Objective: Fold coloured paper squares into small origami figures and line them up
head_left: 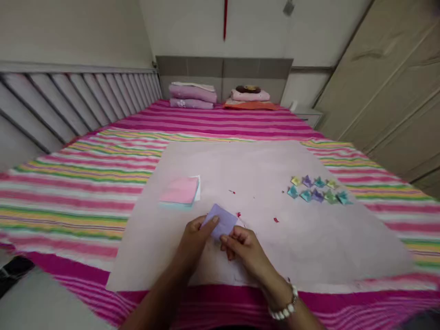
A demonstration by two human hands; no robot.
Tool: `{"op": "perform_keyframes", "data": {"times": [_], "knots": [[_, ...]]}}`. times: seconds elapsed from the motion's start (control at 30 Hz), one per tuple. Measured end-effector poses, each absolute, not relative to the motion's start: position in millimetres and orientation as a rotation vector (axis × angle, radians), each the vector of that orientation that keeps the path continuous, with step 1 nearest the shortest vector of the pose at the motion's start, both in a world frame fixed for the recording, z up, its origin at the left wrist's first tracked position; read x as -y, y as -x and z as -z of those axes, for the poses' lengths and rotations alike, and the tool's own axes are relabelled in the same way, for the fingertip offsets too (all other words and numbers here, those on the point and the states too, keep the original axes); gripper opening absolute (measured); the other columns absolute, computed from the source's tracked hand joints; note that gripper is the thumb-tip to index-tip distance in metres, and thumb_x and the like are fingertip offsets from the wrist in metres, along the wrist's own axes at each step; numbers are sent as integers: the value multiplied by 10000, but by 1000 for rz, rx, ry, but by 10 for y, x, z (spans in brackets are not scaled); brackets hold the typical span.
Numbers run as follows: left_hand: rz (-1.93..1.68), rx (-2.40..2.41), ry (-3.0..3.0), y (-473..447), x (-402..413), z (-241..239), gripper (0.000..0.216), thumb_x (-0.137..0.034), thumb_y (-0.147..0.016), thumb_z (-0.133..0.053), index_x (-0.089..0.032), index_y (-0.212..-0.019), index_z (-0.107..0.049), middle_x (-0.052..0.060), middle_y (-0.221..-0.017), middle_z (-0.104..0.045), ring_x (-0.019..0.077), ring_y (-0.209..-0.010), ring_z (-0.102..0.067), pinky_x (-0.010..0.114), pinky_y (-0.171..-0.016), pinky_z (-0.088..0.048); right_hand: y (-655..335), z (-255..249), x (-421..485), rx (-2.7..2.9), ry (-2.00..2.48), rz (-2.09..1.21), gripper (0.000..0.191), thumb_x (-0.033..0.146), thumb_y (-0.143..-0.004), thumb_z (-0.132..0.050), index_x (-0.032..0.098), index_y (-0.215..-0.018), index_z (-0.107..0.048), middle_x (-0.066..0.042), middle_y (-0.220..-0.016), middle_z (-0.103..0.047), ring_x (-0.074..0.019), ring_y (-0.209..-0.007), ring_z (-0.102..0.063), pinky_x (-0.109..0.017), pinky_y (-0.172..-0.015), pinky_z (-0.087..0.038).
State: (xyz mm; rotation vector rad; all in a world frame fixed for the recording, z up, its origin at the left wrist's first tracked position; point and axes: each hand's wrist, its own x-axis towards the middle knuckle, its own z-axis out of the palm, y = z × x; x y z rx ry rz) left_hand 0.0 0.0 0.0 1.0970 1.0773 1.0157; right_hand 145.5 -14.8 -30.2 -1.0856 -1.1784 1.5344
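A piece of purple paper (222,217), folded into a small four-sided shape, is held up between both hands above the pale sheet. My left hand (196,236) pinches its left side, thumb on top. At its lower right corner, my right hand (243,247) grips the edge between thumb and fingers. A bracelet of white beads (284,311) circles the right wrist. Left of the hands lies a stack of square paper (180,190), pink on top with light blue and white beneath. Several small folded paper pieces (318,196) in purple, teal, yellow and green sit in two rows at the right.
A large pale sheet (240,169) covers the middle of the striped bed (85,183). Tiny red scraps (276,220) are scattered on it. Folded linens (192,95) are piled at the headboard (192,66). A metal railing (85,91) runs along the left, wooden doors (395,91) along the right.
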Motion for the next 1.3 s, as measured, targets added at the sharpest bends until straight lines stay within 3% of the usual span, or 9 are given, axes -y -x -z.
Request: {"op": "perform_keyframes", "data": {"times": [0.07, 0.17, 0.23, 0.33, 0.43, 0.8, 0.97, 1.1, 1.3], "knots": [[-1112, -1055, -1105, 25, -23, -3, 209, -353, -772, -698, -157, -807, -636, -28, -671, -627, 120, -646, -589, 224, -621, -476, -1458, 266, 156, 1188, 1100, -1510, 441, 570, -683, -724, 167, -601, -565, 27, -484, -559, -84, -416, -457, -224, -463, -355], [-1251, -1000, -1130, 68, -34, -13, 515, -229, -649, -796, -201, -1117, -584, 27, -992, -676, 180, -878, -652, 280, -756, -522, -1465, 236, 168, 1196, 1122, -1452, 431, 559, -681, -729, 167, -601, -570, 28, -491, -555, -84, -425, -461, -218, -456, -341], [-1310, -954, -1163, 102, -28, -23, 596, -182, -628, -811, -229, -1157, -539, 66, -1173, -629, 197, -944, -657, 308, -785, -535, -1469, 233, 175, 1197, 1133, -1405, 422, 551, -682, -731, 165, -603, -580, 28, -494, -550, -83, -427, -453, -215, -448, -330], [-1299, -893, -1237, 147, -18, -24, 414, -146, -661, -797, -217, -1013, -590, 87, -1327, -552, 218, -1070, -628, 316, -849, -527, -1476, 232, 186, 1199, 1130, -1369, 405, 534, -687, -733, 165, -597, -592, 35, -483, -527, -82, -426, -441, -212, -436, -328], [-1285, -831, -1204, 160, -23, -8, 325, -128, -664, -792, -200, -942, -639, 84, -1345, -558, 243, -1206, -560, 304, -903, -510, -1483, 222, 192, 1197, 1113, -1359, 390, 518, -694, -736, 167, -597, -597, 31, -495, -541, -83, -429, -454, -210, -433, -339], [-1135, -767, -1100, 118, -7, -30, 252, -177, -716, -759, -163, -958, -693, 59, -952, -743, 174, -847, -676, 314, -774, -540, -1512, 252, 194, 1191, 1108, -1342, 367, 486, -706, -739, 160, -602, -606, 5, -538, -593, -82, -427, -468, -209, -425, -365], [-1149, -759, -1173, 142, 4, -43, 93, -176, -714, -755, -155, -761, -678, 87, -1194, -668, 227, -1065, -627, 361, -910, -490, -1524, 249, 196, 1190, 1075, -1314, 321, 447, -708, -738, 164, -611, -621, 19, -530, -559, -85, -431, -455, -211, -413, -375], [-1151, -738, -1241, 149, 21, -28, 100, -167, -743, -728, -161, -727, -629, 84, -1105, -691, 197, -973, -650, 331, -846, -500, -1541, 218, 196, 1216, 1059, -1299, 299, 412, -722, -726, 169, -594, -608, 37, -495, -518, -84, -428, -444, -210, -417, -381], [-1236, -883, -1413, 139, 52, 0, 114, -168, -757, -713, -161, -718, -607, 138, -1340, -553, 253, -1199, -551, 357, -924, -473, -1525, 215, 210, 1206, 1099, -1293, 322, 417, -721, -725, 177, -572, -569, 41, -468, -512, -86, -427, -433, -215, -419, -353]]}}
